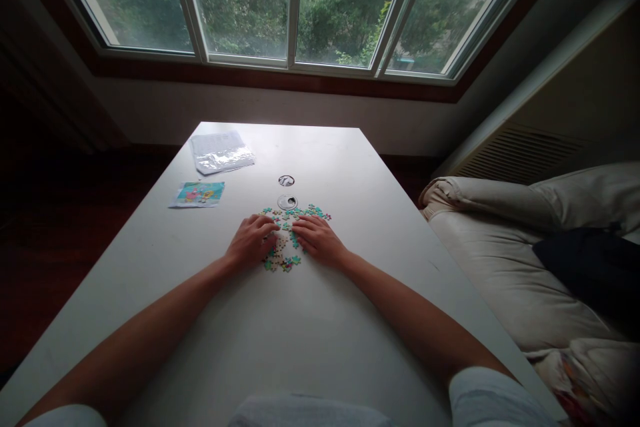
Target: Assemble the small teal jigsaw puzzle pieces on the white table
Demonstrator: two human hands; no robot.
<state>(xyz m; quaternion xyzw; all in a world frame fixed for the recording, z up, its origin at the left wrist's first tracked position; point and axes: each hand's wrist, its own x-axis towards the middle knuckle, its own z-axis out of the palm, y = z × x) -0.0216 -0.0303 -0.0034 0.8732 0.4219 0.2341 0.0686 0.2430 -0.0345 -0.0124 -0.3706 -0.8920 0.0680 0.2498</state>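
Observation:
Small jigsaw puzzle pieces (pixel 283 260) lie in a loose ring on the white table (pixel 320 340), some green and multicoloured, others showing a plain beige side. At the left edge of the ring rests my left hand (pixel 253 238), its fingers bent and apart over the pieces. On the opposite side, my right hand (pixel 321 240) lies palm down with fingers stretched across several pieces. No piece can be seen gripped in either hand; what lies under the palms is hidden.
Beyond the pieces are two round, dark-rimmed objects, a nearer one (pixel 287 203) and a farther one (pixel 287 181). A colourful cartoon picture (pixel 201 194) and a clear plastic bag (pixel 223 152) lie at the far left. A cream sofa (pixel 490 233) stands right of the table.

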